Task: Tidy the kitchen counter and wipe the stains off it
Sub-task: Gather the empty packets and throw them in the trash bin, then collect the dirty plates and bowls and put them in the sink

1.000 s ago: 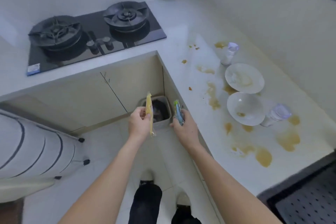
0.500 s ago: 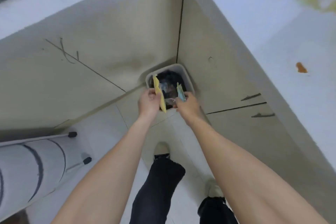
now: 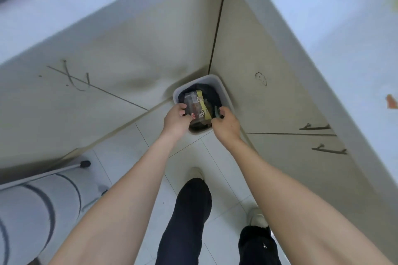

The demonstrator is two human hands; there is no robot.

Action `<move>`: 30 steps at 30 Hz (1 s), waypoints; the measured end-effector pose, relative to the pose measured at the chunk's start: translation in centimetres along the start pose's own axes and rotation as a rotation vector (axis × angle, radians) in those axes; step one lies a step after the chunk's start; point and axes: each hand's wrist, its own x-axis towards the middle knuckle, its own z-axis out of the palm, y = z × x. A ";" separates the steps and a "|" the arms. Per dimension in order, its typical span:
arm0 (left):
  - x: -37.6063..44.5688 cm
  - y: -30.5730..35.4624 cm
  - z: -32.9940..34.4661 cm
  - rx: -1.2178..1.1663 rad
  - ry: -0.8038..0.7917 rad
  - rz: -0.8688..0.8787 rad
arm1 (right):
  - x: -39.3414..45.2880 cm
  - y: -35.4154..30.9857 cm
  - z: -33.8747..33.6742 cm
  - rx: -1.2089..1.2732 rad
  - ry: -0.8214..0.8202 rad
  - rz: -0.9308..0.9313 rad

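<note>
Wrappers sit over the open bin (image 3: pixel 179 90) in the floor corner: a clear one with a yellow strip (image 3: pixel 197 106) and a green one (image 3: pixel 216 112). Left hand (image 3: pixel 175 121) has its fingers curled on the clear wrapper's edge, and right hand (image 3: pixel 225 125) pinches the green one.

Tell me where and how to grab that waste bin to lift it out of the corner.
Grip the waste bin by its pale rim, coming straight down from above. The rim faces up and is exposed all round, while cabinet panels close off two sides. Probably take the near edge, nearest both hands.
</note>
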 end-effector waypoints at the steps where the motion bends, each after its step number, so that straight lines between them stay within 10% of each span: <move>1: -1.4 1.4 -0.8 0.001 -0.002 0.029 | -1.5 -1.2 -0.9 0.001 0.001 -0.024; 14: -24.5 19.0 -6.5 0.093 0.000 0.598 | -22.5 -12.8 -17.0 0.364 0.286 -0.449; 30: -47.0 23.6 13.1 0.221 -0.326 0.751 | -39.1 5.3 -38.3 0.489 0.629 -0.300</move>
